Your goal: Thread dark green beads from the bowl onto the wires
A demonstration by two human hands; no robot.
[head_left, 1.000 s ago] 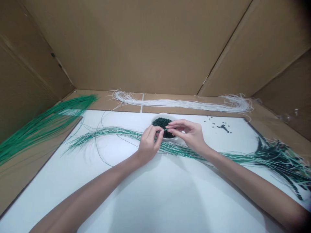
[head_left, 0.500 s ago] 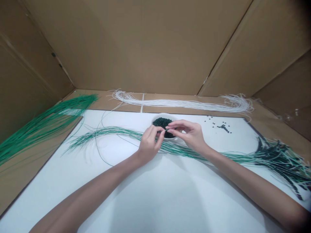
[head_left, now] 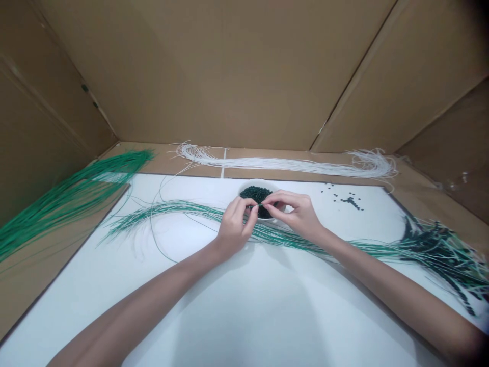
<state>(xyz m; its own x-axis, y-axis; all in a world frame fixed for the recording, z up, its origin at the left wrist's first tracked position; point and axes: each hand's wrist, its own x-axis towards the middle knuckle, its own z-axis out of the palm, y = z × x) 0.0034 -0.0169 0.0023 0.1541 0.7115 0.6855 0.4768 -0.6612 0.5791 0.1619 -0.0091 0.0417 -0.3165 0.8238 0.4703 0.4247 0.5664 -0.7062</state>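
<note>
Bowl: a round white bowl, on a flat white board; it is the landmark for the places below.
Dark green beads: a heap of small dark green beads fills the bowl, partly hidden by the fingers.
Green strand: a thin green strand, over the near part of the bowl, spanning the fingertips of both hands; whether a bead sits on it is too small to tell.
Left hand: the bare left hand, at the bowl's near left, thumb and forefinger closed together on the green strand.
Right hand: the bare right hand, at the bowl's near right, thumb and forefinger pinched together at the strand's other end; whether they also grip a bead cannot be told.
Green-and-white bundle: a long bundle of thin green and white strands, on the near side of the bowl, running under both hands.
Beaded ends: dark beaded strand ends, well to the bowl's right.
Scattered beads: loose dark beads, on the board right of the bowl.
White bundle: thin white strands, behind the bowl on brown cardboard.
Bright green bundle: loose bright green strands, far left of the bowl.
</note>
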